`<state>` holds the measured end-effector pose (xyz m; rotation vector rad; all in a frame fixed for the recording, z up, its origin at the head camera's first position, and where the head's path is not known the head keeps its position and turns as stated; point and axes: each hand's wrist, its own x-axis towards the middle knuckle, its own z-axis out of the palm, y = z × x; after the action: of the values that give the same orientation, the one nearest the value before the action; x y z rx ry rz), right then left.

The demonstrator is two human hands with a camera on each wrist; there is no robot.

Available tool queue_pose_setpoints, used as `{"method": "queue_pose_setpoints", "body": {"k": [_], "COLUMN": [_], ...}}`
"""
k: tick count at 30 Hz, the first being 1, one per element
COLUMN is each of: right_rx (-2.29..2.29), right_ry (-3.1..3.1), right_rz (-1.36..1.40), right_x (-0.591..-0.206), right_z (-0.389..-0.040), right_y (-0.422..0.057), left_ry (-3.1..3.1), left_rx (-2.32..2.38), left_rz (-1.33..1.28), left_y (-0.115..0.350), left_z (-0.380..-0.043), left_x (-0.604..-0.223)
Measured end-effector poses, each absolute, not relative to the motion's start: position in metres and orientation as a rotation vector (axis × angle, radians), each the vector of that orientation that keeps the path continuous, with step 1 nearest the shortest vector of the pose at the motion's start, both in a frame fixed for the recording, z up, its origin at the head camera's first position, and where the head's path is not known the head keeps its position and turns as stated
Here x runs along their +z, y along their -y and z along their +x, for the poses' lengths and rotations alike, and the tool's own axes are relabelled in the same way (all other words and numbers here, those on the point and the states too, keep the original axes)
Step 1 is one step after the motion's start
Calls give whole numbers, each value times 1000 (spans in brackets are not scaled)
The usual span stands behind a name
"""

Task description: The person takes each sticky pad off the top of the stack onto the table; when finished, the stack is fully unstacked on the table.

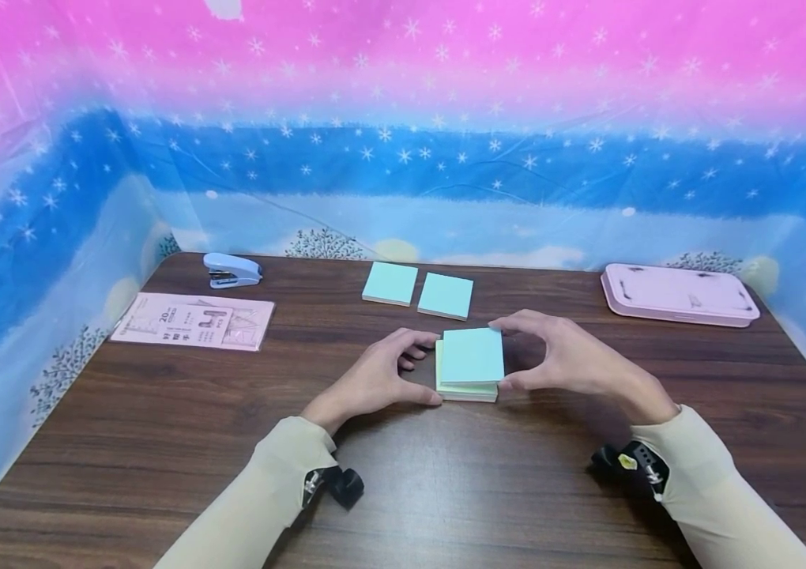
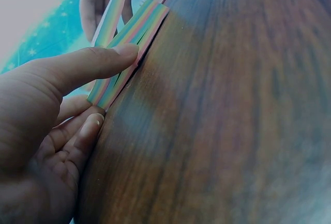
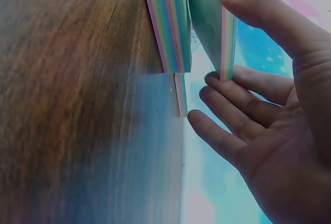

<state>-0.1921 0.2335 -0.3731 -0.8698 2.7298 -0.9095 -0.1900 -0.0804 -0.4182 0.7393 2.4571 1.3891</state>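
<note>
A mint-green sticky note pad [image 1: 472, 356] is pinched at its right side by my right hand [image 1: 574, 357], thumb at the near corner and fingers at the far one. In the right wrist view this pad [image 3: 228, 43] tilts away from the stack of sticky note pads [image 3: 173, 32], showing striped rainbow edges. My left hand [image 1: 378, 370] holds the lower stack [image 1: 470, 393] at its left side. From the left wrist, the thumb lies against the striped stack [image 2: 147, 22] with the fingers at its other side. Below the lifted pad, most of the stack's top is hidden.
Two more green sticky note pads, a left one [image 1: 390, 283] and a right one [image 1: 446, 296], lie behind the stack. At the back left are a blue stapler [image 1: 234, 271] and a pink flat packet [image 1: 193, 322]. A pink case [image 1: 680, 295] lies back right, before the snowflake curtain [image 1: 403, 158].
</note>
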Motion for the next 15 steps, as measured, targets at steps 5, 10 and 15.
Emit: {"method": "queue_pose_setpoints", "body": {"k": [5,10,15], "right_rx": [-923,-944,-963], "right_ry": [-2742,-2759,-2779], "right_rz": [-846,-785,-732], "right_x": [-372,-370,-366], "right_z": [-193,-193,-195], "right_y": [-237,-241,-245], "left_ry": [-2456,-2455,-2455], "left_rx": [1392,1386,1385], "left_rz": [746,737,733], "left_y": [80,80,82], "left_z": [-190,-191,-191], "left_x": [-419,-420,-421]}}
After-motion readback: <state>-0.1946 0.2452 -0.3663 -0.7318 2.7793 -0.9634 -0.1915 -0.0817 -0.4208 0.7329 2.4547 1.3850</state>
